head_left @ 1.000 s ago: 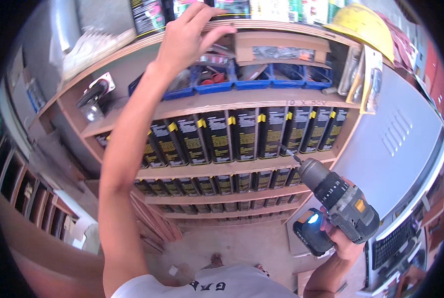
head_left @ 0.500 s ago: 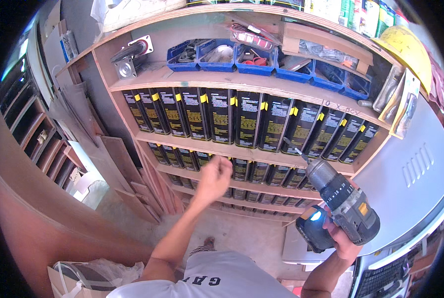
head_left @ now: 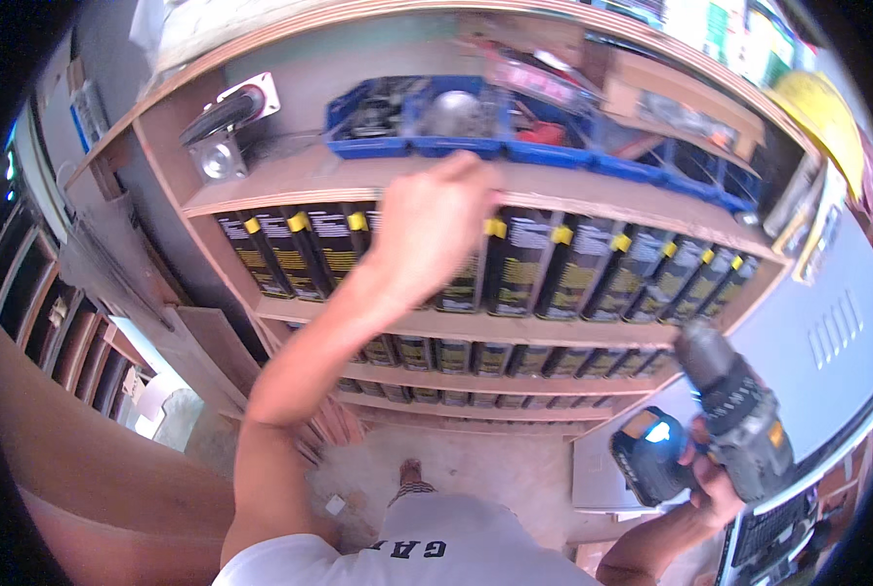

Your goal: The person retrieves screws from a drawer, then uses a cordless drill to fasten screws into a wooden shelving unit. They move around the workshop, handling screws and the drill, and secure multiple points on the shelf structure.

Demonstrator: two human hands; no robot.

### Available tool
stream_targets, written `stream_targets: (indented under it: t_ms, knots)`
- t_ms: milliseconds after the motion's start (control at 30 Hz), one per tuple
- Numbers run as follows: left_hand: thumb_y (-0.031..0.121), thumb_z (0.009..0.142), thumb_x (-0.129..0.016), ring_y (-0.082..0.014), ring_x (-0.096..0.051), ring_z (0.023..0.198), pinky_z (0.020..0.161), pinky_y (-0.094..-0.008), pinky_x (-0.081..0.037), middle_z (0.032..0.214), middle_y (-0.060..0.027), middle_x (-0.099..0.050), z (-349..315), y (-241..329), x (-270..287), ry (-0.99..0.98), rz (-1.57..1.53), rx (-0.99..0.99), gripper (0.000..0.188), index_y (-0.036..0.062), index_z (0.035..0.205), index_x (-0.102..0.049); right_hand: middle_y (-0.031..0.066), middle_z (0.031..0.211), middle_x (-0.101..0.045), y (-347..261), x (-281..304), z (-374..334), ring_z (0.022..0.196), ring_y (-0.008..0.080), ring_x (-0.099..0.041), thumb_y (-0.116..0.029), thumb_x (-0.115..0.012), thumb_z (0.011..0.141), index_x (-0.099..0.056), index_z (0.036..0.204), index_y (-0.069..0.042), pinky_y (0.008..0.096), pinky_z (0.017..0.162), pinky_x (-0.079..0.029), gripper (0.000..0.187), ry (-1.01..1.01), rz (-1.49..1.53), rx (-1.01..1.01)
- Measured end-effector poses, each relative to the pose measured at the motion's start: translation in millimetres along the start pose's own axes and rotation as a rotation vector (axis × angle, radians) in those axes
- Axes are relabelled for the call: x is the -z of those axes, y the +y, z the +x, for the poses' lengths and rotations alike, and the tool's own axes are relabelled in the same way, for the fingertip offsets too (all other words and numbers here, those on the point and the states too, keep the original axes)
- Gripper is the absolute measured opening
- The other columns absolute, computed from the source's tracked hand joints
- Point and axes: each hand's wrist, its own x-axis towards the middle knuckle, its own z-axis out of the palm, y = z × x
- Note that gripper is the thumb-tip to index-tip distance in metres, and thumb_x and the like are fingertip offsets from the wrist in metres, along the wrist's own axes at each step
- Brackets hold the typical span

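Note:
My left hand [head_left: 441, 220] is raised in front of the shelf edge, just below the blue parts bins [head_left: 456, 146]. Its fingers are curled together; whether a small thing sits in them is hidden by blur. A black and grey cordless drill [head_left: 744, 420] is in my right hand [head_left: 715, 488], wrapped round its grip. The drill's chuck points up and away toward the shelves, and its lamp is lit. I cannot make out a bit at the blurred chuck. The bins hold dark fittings, a round pale piece and something red.
Black tins with yellow marks [head_left: 524, 264] line the lower shelves of the wooden rack [head_left: 290, 186]. A caster wheel [head_left: 227, 122] rests at the top left. A yellow hard hat [head_left: 822, 122] hangs at the right, above a grey metal panel [head_left: 827, 283]. Boards [head_left: 212, 352] lean at left.
My left hand has risen from the lower shelves toward the blue bins, fingers still curled. The drill has shifted right and slightly down. The view has moved closer to the rack.

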Motion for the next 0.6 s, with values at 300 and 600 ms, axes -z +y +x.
stream_targets:
  t_ms: [300, 600]
  knots:
    - [0.002, 0.094, -0.063, -0.0364, -0.071, 0.087, 0.076, -0.0477, -0.057, 0.102, -0.0180, -0.070, -34.2, 3.6, -2.0, -0.419, -1.098, -0.197, 0.049, 0.0019, 0.142, -0.054, 0.0107, 0.102, -0.071, -98.5, -85.0, 22.8, 0.085, 0.0221, -0.068, -0.026, -0.079, 0.091, -0.051, 0.144, 0.002, 0.0367, 0.072, -0.057, 0.066, -0.149, -0.047, 0.277]
    - [0.003, 0.103, -0.055, -0.0230, -0.068, 0.081, 0.078, -0.0374, -0.057, 0.102, -0.0138, -0.066, -63.5, -88.8, 17.0, -0.702, -1.283, 0.033, 0.020, -0.0048, 0.118, -0.067, 0.0171, 0.106, -0.074, -49.2, -173.9, 11.1, 0.091, 0.0259, -0.074, -0.047, -0.090, 0.066, -0.060, 0.134, 0.008, 0.0376, 0.080, -0.061, 0.093, 0.204, -0.025, 0.136]
